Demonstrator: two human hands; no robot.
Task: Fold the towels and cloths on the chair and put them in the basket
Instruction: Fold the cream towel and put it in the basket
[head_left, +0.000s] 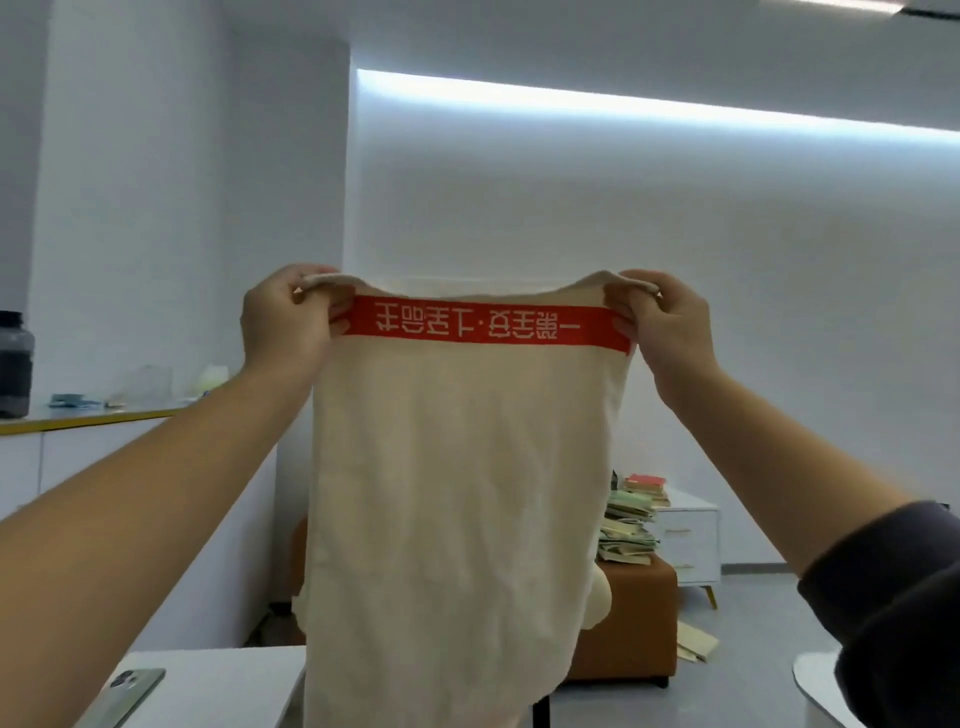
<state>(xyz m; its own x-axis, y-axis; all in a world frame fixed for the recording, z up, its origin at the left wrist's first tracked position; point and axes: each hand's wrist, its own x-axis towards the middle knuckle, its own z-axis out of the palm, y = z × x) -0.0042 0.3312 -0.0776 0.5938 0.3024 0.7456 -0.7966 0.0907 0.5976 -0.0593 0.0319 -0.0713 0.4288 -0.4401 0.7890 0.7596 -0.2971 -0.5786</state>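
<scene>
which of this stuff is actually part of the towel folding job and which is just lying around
Belongs to the job: cream towel, pinched at its top corners by the left hand and right hand. No basket in view.

Just lying about: phone on the white table; stack of books on the brown bench; dark jar on the shelf.

We see a cream towel (457, 493) with a red band (488, 323) lettered in white, an orange-brown seat (631, 623) and a dark sleeve (893, 597).
</scene>
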